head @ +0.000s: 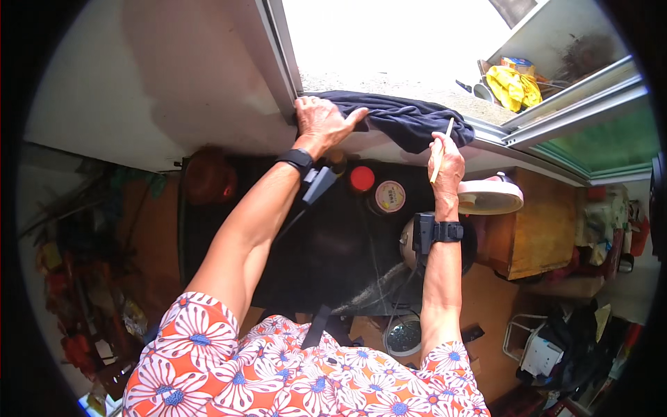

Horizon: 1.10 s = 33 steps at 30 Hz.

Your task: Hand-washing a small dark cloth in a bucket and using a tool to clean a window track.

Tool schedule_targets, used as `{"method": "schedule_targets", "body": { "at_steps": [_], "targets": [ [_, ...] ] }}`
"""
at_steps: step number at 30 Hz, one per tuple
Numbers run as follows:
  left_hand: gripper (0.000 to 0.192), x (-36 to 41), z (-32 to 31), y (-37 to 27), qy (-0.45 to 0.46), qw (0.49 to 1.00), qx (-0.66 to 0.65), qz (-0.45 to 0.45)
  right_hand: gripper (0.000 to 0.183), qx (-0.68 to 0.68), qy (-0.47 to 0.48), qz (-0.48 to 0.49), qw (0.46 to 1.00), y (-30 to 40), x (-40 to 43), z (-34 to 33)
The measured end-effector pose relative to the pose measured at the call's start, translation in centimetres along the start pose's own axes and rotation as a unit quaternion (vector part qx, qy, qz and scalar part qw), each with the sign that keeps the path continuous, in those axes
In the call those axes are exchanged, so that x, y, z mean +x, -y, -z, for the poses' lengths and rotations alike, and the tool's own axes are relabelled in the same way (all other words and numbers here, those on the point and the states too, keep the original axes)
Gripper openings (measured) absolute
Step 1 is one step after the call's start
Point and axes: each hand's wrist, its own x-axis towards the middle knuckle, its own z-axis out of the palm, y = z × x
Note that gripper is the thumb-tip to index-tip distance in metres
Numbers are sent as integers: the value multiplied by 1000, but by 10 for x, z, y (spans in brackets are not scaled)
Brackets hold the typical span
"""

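Observation:
A dark navy cloth point(406, 115) lies bunched along the sill of the open sliding window. My left hand point(322, 119) grasps its left end beside the metal window frame point(284, 62), with the thumb spread over the fabric. In my right hand point(446, 162) is a thin pale stick point(449, 129), tilted, its upper end over the cloth's right end. Whether the right fingers also touch the fabric cannot be told. Both wrists wear black straps with small devices.
Below the sill, a black table point(333, 250) bears a red-lidded jar point(362, 179) and a container with a printed lid point(390, 196). A round white-rimmed object point(491, 198) is near my right wrist, beside a wooden cabinet point(542, 224). Outside lies a yellow cloth point(513, 86).

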Motion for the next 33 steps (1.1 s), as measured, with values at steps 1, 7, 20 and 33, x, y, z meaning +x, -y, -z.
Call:
{"method": "schedule_targets", "body": {
  "at_steps": [1,7,20,33],
  "targets": [
    [87,2,9,-8,-35,999,-27,28,14,1,-16,14,1000,-1,-2,-2],
    [47,20,-10,-112,49,971,-232,-32,18,96,-1,-27,995,1,-11,0],
    [35,54,-9,-70,-56,496,-833,238,15,114,-46,111,986,75,-38,17],
    [22,6,-3,-18,167,377,-879,242,37,54,95,334,936,120,-10,12]
  ]
}}
